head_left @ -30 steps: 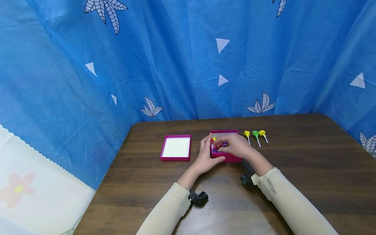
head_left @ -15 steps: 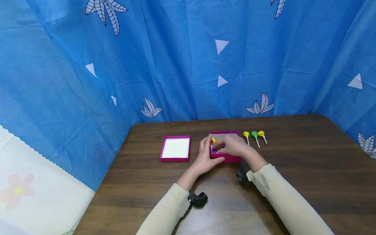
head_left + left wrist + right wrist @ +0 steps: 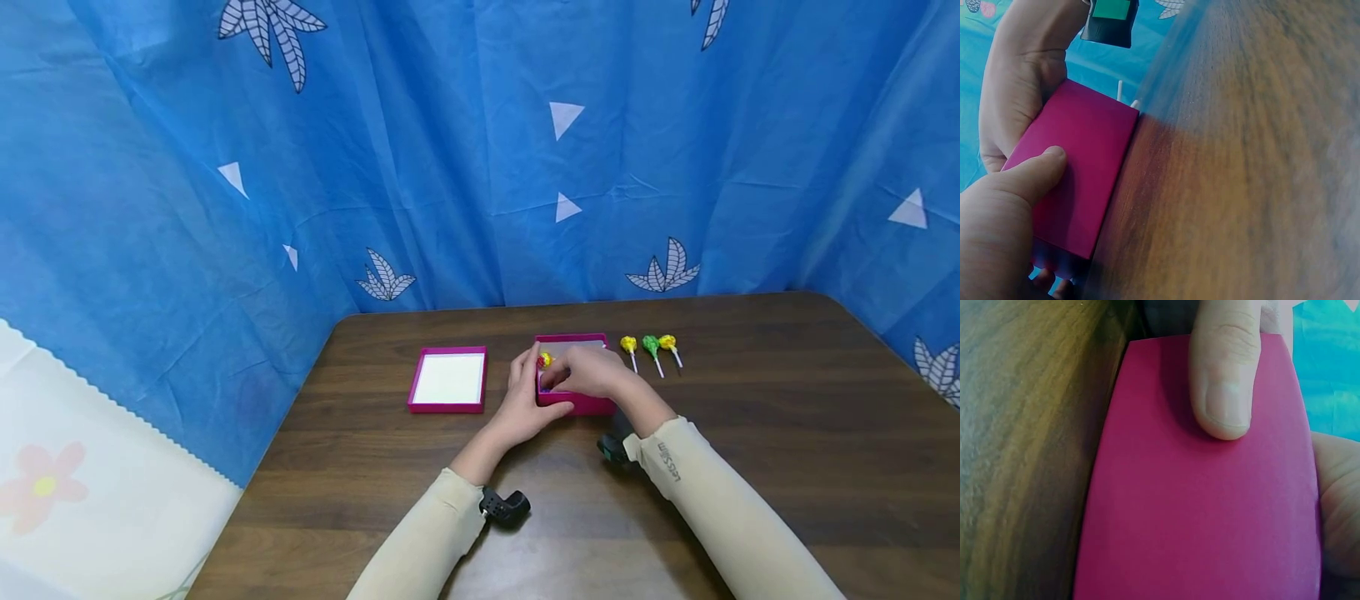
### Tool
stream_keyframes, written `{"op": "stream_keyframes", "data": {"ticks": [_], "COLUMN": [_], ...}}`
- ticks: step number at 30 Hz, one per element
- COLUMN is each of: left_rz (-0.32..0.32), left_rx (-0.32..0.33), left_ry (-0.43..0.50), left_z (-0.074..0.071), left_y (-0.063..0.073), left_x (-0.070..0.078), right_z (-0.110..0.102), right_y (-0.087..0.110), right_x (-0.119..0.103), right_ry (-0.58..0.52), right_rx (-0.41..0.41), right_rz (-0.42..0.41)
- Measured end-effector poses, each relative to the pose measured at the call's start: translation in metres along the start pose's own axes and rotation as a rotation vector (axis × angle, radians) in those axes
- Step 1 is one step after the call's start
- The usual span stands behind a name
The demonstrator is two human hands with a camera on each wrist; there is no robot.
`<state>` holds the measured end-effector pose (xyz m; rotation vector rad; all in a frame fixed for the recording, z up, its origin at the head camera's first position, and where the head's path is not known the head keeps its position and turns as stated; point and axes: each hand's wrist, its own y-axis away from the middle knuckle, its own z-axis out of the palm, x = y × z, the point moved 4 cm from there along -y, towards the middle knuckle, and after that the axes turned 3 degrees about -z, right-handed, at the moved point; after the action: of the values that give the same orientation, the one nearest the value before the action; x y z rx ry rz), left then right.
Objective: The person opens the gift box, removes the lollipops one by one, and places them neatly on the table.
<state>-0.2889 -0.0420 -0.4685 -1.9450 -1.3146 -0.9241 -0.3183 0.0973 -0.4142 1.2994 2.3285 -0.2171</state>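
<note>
On the table (image 3: pixel 566 533), the left hand (image 3: pixel 522 407) clamps an open-topped, plain magenta box (image 3: pixel 595 405); the right hand (image 3: pixel 594 372) reaches inside, grip unclear.

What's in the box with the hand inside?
In the box I see something red and yellow and a bit of purple. The right hand covers much of the inside, so whatever is under it can't be seen.

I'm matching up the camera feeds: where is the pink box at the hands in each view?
Head: the box sits just right of centre, below mid-height.
Left wrist: the box is in the left half, slanting in the picture.
Right wrist: the box fills the middle, cut off by the bottom edge.
Shared landmark: the left thumb on its front.
</note>
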Motion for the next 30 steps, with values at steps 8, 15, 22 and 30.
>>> {"op": "stream_keyframes", "data": {"ticks": [8,15,22,30], "left_rz": [0.003,-0.002,-0.007,-0.002], "left_rx": [0.003,0.004,0.003,0.004], "left_ry": [0.008,0.004,0.005,0.001], "left_z": [-0.0005,0.0019,0.0012,0.0008], "left_y": [-0.0007,-0.0005,-0.0006,0.0003], "left_x": [0.0004,-0.0024,-0.0035,-0.0011], "right_z": [-0.0006,0.0009,0.0018,0.0013], "right_y": [-0.0018,-0.0029,-0.0035,0.0003], "right_x": [-0.0001,0.0007,0.0028,0.0032], "right_ry": [-0.019,-0.044,-0.018,-0.013], "right_rx": [-0.029,-0.049,-0.007,0.050], "right_rz": [-0.002,-0.018,-0.033,-0.077]}}
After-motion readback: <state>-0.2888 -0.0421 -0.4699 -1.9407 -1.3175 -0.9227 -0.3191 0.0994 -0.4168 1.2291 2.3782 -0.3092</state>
